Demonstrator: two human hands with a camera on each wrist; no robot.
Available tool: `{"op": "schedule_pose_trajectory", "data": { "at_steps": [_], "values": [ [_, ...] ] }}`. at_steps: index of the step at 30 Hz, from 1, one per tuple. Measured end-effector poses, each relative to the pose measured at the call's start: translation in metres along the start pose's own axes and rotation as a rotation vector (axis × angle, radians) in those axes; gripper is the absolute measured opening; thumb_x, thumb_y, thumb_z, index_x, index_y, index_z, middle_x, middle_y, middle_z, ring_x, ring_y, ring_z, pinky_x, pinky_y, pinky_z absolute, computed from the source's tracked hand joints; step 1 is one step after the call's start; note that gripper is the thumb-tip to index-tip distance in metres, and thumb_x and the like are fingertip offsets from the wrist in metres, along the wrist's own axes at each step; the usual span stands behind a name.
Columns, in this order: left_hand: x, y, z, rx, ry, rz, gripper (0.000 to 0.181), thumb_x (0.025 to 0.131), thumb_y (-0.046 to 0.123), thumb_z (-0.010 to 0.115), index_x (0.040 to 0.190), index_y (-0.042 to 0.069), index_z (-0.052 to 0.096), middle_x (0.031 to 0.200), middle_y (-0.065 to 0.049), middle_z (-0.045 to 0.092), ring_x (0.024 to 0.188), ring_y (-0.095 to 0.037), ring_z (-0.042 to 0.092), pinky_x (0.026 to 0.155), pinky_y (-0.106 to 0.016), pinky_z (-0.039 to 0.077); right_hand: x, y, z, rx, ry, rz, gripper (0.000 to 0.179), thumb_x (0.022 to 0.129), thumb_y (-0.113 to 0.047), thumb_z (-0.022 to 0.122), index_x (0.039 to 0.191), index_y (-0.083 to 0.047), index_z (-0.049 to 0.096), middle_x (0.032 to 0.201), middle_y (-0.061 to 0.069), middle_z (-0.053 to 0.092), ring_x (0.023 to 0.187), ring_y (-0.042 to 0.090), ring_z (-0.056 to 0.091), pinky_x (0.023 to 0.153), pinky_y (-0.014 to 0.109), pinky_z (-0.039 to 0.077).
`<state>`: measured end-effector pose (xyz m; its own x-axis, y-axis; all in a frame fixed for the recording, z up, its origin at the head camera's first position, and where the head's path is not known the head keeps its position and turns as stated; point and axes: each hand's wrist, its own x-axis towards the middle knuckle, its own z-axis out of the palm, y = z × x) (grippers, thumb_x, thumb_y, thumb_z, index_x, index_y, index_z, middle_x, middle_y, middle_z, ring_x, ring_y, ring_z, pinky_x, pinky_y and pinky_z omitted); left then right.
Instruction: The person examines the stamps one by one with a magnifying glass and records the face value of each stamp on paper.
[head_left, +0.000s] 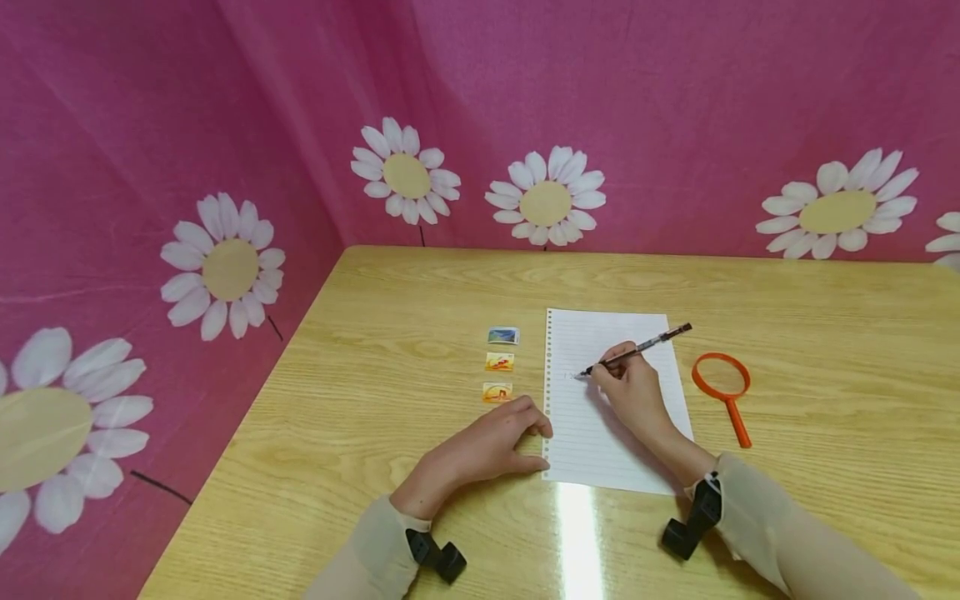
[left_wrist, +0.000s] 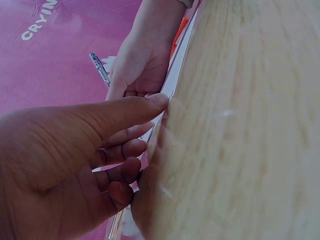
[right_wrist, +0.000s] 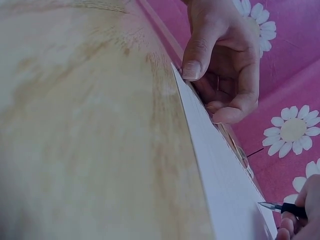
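Note:
A sheet of lined paper [head_left: 600,433] with punched holes down its left side lies on the wooden table. My right hand [head_left: 633,396] pinches a dark pen [head_left: 652,342], its tip on the upper left of the sheet beside a few faint marks. In the right wrist view, the pen's tip [right_wrist: 265,204] meets the paper. My left hand [head_left: 487,442] rests at the sheet's left edge, thumb and fingertips touching it there. Just beyond that hand, three small stamp-like cards stand in a column: a blue one [head_left: 503,336] and two yellow ones, the upper [head_left: 499,362] and the lower [head_left: 497,392].
An orange magnifying glass [head_left: 738,421] lies to the right of the paper. Pink cloth with white daisies [head_left: 545,204] hangs behind the table [head_left: 360,333] and along its left side. Dark cameras are strapped to both wrists.

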<state>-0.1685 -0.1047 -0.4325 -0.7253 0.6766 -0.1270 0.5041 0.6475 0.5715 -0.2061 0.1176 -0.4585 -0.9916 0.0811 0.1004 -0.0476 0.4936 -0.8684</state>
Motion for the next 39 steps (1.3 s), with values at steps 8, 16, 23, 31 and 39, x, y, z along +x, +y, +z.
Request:
{"op": "schedule_pose_trajectory", "data": {
  "at_steps": [8, 16, 23, 31, 39],
  "values": [
    [-0.0007, 0.0007, -0.0003, -0.008, 0.002, 0.002, 0.029, 0.088, 0.027, 0.074, 0.111, 0.013, 0.064, 0.107, 0.002, 0.054, 0.089, -0.007, 0.046, 0.083, -0.017, 0.039, 0.0002, 0.0002, 0.0002, -0.02, 0.009, 0.004, 0.008, 0.09, -0.006, 0.052, 0.097, -0.004, 0.048, 0.075, 0.002, 0.053, 0.064, 0.002, 0.045, 0.062, 0.021, 0.038],
    [-0.0005, -0.0006, -0.0003, -0.013, 0.011, 0.025, 0.028, 0.088, 0.024, 0.074, 0.111, 0.011, 0.064, 0.106, 0.0, 0.054, 0.088, -0.01, 0.045, 0.081, -0.019, 0.038, -0.0001, 0.0031, 0.0032, -0.014, 0.068, -0.015, 0.008, 0.089, -0.005, 0.054, 0.096, -0.002, 0.05, 0.075, 0.002, 0.052, 0.066, 0.003, 0.045, 0.063, 0.018, 0.037],
    [-0.0003, -0.001, 0.0003, -0.018, 0.004, 0.017, 0.028, 0.088, 0.024, 0.074, 0.111, 0.012, 0.063, 0.106, 0.0, 0.054, 0.087, -0.009, 0.045, 0.081, -0.019, 0.038, -0.0002, 0.0039, 0.0038, -0.019, 0.075, -0.014, 0.009, 0.089, -0.006, 0.056, 0.096, -0.002, 0.052, 0.077, 0.005, 0.056, 0.067, 0.002, 0.046, 0.063, 0.016, 0.038],
    [-0.0005, -0.0001, -0.0011, -0.016, 0.001, 0.012, 0.028, 0.088, 0.025, 0.074, 0.111, 0.012, 0.064, 0.105, 0.0, 0.054, 0.086, -0.008, 0.044, 0.08, -0.019, 0.038, 0.0007, 0.003, 0.003, -0.018, 0.054, -0.011, 0.009, 0.091, -0.008, 0.057, 0.096, -0.002, 0.053, 0.078, 0.005, 0.057, 0.067, 0.002, 0.047, 0.063, 0.017, 0.039],
    [-0.0015, -0.0001, -0.0005, -0.025, 0.004, 0.02, 0.028, 0.088, 0.024, 0.073, 0.111, 0.011, 0.064, 0.105, -0.001, 0.054, 0.086, -0.009, 0.044, 0.081, -0.019, 0.038, 0.0, 0.0024, 0.0021, 0.083, 0.053, 0.053, 0.01, 0.091, -0.009, 0.055, 0.097, -0.002, 0.051, 0.075, -0.004, 0.053, 0.063, -0.003, 0.047, 0.057, 0.016, 0.042]
  ]
}}
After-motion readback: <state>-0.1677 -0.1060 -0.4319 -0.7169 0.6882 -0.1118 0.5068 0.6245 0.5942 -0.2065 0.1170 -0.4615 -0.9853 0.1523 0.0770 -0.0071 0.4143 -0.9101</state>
